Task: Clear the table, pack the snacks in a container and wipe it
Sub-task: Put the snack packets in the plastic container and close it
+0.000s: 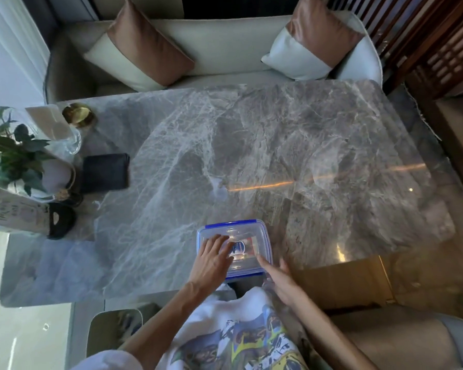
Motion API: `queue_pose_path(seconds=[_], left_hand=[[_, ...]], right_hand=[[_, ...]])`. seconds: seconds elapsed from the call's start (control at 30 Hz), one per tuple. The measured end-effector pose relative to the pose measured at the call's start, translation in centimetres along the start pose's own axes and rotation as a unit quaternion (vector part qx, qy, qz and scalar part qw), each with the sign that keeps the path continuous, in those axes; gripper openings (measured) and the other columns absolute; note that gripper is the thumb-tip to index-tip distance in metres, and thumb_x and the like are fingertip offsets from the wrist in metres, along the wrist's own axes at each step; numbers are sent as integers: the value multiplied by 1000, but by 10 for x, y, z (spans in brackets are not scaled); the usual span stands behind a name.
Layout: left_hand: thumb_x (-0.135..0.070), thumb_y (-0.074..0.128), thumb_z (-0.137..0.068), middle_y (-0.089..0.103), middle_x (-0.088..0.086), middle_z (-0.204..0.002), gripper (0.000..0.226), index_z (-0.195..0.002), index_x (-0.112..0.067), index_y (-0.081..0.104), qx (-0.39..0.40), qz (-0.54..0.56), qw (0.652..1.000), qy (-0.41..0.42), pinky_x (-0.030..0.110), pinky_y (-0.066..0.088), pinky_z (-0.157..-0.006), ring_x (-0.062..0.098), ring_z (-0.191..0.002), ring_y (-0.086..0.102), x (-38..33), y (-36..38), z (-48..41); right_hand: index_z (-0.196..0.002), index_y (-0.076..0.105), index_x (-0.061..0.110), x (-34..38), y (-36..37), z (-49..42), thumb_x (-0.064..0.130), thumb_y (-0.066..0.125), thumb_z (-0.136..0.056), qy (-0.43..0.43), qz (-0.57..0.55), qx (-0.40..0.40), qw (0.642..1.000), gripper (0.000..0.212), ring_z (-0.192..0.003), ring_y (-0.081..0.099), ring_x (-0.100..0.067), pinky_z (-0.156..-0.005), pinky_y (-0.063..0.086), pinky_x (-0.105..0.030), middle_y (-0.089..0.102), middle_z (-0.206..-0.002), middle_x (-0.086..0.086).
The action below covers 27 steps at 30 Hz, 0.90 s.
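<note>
At lower centre, the left hand (211, 259) presses flat and open on the lidded container (234, 247) while the right hand (278, 280), fingers loose, touches its edge, seemingly sealing it; wiping the table (305, 134) likely follows.

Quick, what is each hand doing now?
Left hand: open, flat on the container lid.
Right hand: open, fingers at the container's edge, holding nothing.

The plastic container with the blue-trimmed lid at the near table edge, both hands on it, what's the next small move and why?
Probably press the near blue clip down to latch the lid. The left hand lies flat on the lid of the plastic container, the right hand reaches its near right corner, and snack packets show through the clear lid, so packing looks finished. Whether the clips are already shut is not clear.
</note>
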<state>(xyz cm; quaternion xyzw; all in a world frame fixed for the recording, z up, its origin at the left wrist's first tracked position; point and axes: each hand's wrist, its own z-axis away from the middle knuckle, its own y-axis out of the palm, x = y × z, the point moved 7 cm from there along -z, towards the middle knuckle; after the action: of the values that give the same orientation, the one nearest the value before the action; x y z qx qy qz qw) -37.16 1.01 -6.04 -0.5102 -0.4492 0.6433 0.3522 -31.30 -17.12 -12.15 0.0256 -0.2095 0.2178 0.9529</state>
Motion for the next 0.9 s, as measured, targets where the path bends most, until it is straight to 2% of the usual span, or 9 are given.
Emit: queue_pose_path(seconds=[0.1, 0.3, 0.43, 0.53, 0.6, 0.67, 0.7, 0.77, 0.9], left_hand=[[-35, 58, -91, 53, 8, -142, 48, -136, -17, 52, 50, 26, 998, 3, 45, 43, -109, 31, -134, 48, 7, 14, 20], [-61, 47, -87, 2, 5, -163, 88, -155, -18, 9, 184, -42, 981, 45, 48, 1, -122, 29, -150, -3, 21, 41, 36], [-52, 63, -82, 20, 8, -161, 89, -153, -19, 22, 171, -81, 981, 48, 46, 22, -121, 28, -149, 18, 22, 39, 35], [-60, 73, -68, 50, 6, -146, 85, -140, -20, 50, 146, -101, 982, 67, 40, 45, -107, 25, -135, 48, 15, 31, 32], [-62, 71, -68, 54, 4, -143, 82, -137, -20, 54, 124, -95, 985, 79, 38, 48, -104, 24, -132, 52, 11, 27, 32], [-61, 70, -71, 52, 4, -144, 80, -138, -20, 53, 106, -99, 986, 82, 38, 47, -106, 24, -133, 50, 11, 25, 32], [-60, 70, -71, 52, 4, -145, 81, -139, -20, 52, 107, -101, 986, 80, 38, 46, -106, 24, -134, 50, 11, 25, 32], [-60, 72, -68, 52, 4, -145, 83, -138, -20, 53, 119, -99, 985, 73, 39, 45, -106, 24, -133, 50, 11, 24, 32], [-51, 63, -81, 31, 6, -157, 81, -149, -19, 33, 131, -85, 987, 46, 42, 23, -117, 28, -146, 29, 16, 30, 33]], right_hand=[[-136, 47, 2, -13, 15, 7, 27, 77, -78, 61, -147, 58, 986, 70, -102, 66, -28, -78, 59, -35, 67, -116, -18], [-122, 55, -2, -17, 14, 21, 17, 70, -86, 129, -220, 36, 966, 43, -87, 64, -26, -65, 60, -32, 66, -99, -19], [-131, 51, -3, -13, 9, 24, 13, 67, -87, 108, -216, 31, 970, 50, -94, 64, -29, -68, 61, -34, 64, -107, -22], [-152, 24, 11, -7, -10, 19, 31, 73, -82, -33, -2, -37, 999, 88, -127, 51, -35, -103, 47, -45, 45, -145, -20], [-156, 2, 19, 16, -12, 22, 49, 75, -76, -252, 337, -108, 901, 113, -151, 8, -32, -123, 11, -46, 5, -164, -7], [-156, 4, 18, 30, 13, 33, 65, 74, -65, -410, 584, -125, 689, 124, -151, -5, -33, -122, -4, -45, -1, -164, -5], [-156, 10, 16, 31, 24, 34, 69, 73, -61, -431, 641, -107, 626, 126, -150, 0, -35, -121, -1, -48, 7, -164, -6], [-155, 13, 16, 34, 35, 30, 68, 75, -59, -432, 687, -77, 579, 126, -149, 9, -35, -118, 5, -52, 21, -162, -5], [-155, 9, 16, 39, 34, 23, 57, 79, -63, -425, 687, -73, 586, 123, -149, 12, -30, -118, 3, -51, 29, -159, -1]])
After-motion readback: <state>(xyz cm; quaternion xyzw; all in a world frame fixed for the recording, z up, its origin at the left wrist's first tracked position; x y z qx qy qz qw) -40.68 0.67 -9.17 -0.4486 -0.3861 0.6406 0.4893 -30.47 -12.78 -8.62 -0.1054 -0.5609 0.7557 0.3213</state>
